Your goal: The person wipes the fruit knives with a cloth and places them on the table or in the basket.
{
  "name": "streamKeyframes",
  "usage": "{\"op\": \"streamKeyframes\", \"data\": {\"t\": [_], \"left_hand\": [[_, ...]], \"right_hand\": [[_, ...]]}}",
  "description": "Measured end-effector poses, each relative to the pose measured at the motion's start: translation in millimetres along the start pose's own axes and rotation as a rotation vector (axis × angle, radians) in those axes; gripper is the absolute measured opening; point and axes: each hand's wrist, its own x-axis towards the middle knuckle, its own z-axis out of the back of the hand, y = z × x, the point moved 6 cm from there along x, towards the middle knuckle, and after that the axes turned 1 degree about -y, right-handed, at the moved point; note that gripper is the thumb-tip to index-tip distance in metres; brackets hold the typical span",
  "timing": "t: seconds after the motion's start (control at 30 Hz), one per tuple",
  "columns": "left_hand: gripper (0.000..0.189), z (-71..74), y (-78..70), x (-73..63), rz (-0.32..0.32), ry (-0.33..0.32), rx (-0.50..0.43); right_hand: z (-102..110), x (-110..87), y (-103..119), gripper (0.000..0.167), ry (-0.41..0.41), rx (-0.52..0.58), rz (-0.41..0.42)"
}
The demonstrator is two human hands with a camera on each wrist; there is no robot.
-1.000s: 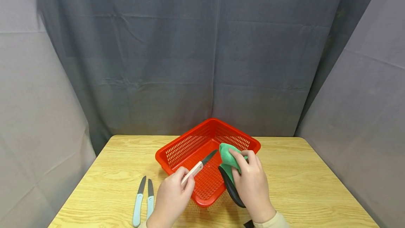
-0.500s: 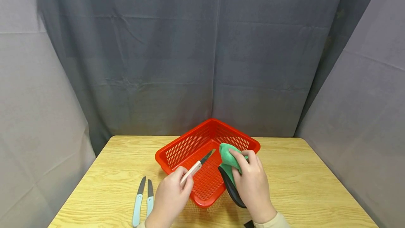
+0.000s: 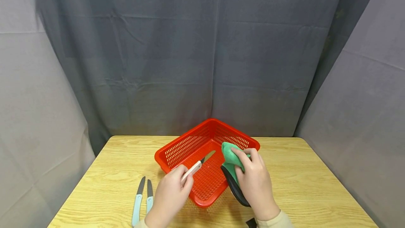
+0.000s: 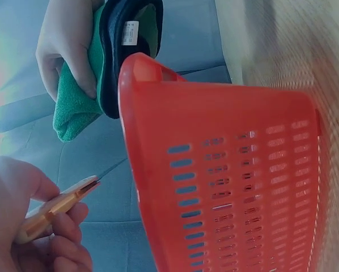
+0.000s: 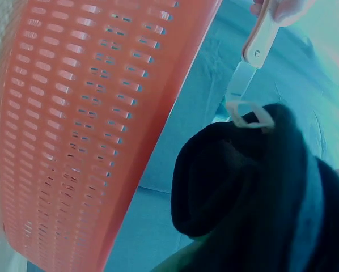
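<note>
My left hand [image 3: 172,192] grips a small knife by its white handle [image 3: 193,169], and the blade [image 3: 209,156] points up and away over the red basket. In the left wrist view, a slot shows along the edge of the handle [image 4: 53,211]. My right hand [image 3: 254,182] holds a bunched green cloth [image 3: 232,156] with a black border [image 3: 235,189] over the basket's right side. A gap separates cloth and blade in the head view. In the right wrist view, the dark border [image 5: 243,170] with a pale loop covers the tip of the blade [image 5: 239,79].
The red perforated plastic basket [image 3: 186,140] sits mid-table under both hands, set at an angle. Two knives with light blue handles [image 3: 137,207] lie side by side to its left on the wooden table [image 3: 316,185]. A grey curtain [image 3: 158,62] hangs behind.
The knife's blade has turned and now catches a yellowish reflection. My right hand and the cloth have shifted slightly right, away from the blade.
</note>
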Motion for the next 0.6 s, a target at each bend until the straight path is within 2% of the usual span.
{"op": "streamKeyframes", "data": {"t": [0.2, 0.6], "left_hand": [[0.017, -7.6, 0.0, 7.4, -0.044, 0.036, 0.008], [0.018, -27.9, 2.2, 23.0, -0.060, 0.200, 0.064]], "right_hand": [[-2, -0.2, -6, 0.056, 0.037, -0.014, -0.027], [-4, -1.1, -9, 0.055, 0.048, -0.014, -0.037]]}}
